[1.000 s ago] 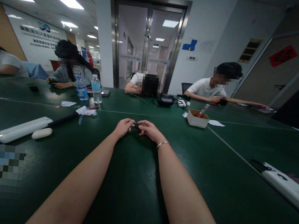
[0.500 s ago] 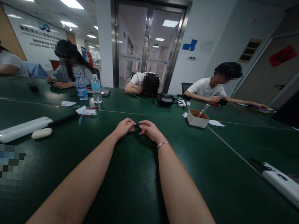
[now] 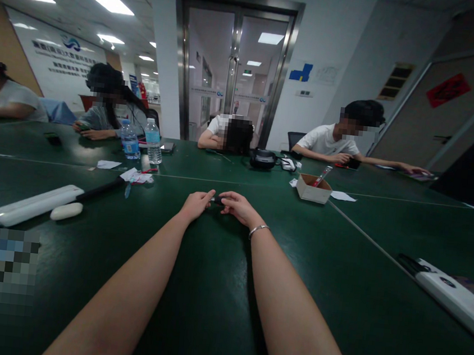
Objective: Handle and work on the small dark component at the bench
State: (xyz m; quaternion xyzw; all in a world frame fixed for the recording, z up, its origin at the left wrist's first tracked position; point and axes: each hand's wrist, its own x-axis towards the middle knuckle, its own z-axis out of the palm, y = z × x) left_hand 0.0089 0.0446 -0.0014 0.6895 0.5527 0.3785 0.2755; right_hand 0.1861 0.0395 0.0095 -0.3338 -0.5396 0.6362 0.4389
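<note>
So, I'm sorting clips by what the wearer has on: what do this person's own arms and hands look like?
No gloves cover the left hand or right hand, and no sleeves show on the forearms. A thin, silver-coloured bracelet circles the right wrist; the left wrist shows none. Nail details are too small to tell.

On green desk (image 3: 208, 293) I see two bottles (image 3: 153, 145) upright, open box (image 3: 312, 194) beside paper (image 3: 343, 196); power strip (image 3: 461, 300) at my right.
</note>
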